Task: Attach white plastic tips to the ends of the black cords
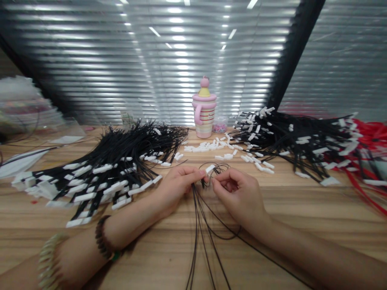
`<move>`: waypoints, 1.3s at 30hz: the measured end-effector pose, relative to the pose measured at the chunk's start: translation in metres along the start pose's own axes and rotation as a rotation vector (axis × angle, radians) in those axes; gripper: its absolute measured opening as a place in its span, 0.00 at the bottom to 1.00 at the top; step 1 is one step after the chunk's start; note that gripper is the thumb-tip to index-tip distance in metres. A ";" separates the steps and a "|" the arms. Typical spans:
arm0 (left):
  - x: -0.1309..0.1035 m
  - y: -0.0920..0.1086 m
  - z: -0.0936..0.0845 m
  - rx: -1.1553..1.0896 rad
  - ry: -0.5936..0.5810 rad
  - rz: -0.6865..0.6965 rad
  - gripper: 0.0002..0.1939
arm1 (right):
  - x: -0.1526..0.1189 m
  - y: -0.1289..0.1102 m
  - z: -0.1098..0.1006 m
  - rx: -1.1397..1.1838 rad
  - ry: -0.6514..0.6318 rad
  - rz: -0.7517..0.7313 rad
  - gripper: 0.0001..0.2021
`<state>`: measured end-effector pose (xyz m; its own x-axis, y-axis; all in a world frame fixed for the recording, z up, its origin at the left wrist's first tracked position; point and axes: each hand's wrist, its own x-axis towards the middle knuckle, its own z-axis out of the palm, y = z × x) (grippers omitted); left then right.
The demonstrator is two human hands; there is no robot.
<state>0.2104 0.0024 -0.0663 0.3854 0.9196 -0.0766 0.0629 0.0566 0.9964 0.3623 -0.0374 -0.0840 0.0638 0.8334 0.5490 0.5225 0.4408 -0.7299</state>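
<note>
Between thumb and fingers my left hand (178, 185) pinches several thin black cords (196, 217) together with a small white clip-like piece (210, 168). The cords hang down from the pinch toward the near edge of the view. Just to the right, my right hand (242, 193) has its thumb and forefinger pressed together beside the looped ends of the cords (223, 167). What sits between those fingertips is too small and blurred to be sure of; it seems to be a cord end. Both hands are above the wooden table.
Black cords with white pieces are heaped at left (105, 173) and at right (272, 133). Loose white pieces (208, 146) lie in front of a pink cup (204, 110). Red cords (373, 139) lie far right, plastic bags (24, 104) far left. Blinds (151, 52) stand behind the wooden table (157, 249).
</note>
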 end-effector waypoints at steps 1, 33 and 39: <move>0.000 0.000 0.000 0.006 -0.001 -0.003 0.13 | 0.000 0.000 0.000 -0.006 0.003 -0.012 0.03; -0.002 0.004 0.004 0.034 0.087 -0.031 0.13 | 0.000 -0.003 -0.002 -0.133 0.035 -0.148 0.05; -0.001 0.001 0.002 0.044 0.080 -0.025 0.15 | -0.001 -0.005 -0.002 -0.119 0.013 -0.114 0.06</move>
<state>0.2117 0.0012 -0.0658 0.3082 0.9464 -0.0964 0.1125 0.0643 0.9916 0.3613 -0.0408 -0.0805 0.0087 0.7754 0.6315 0.6236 0.4894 -0.6095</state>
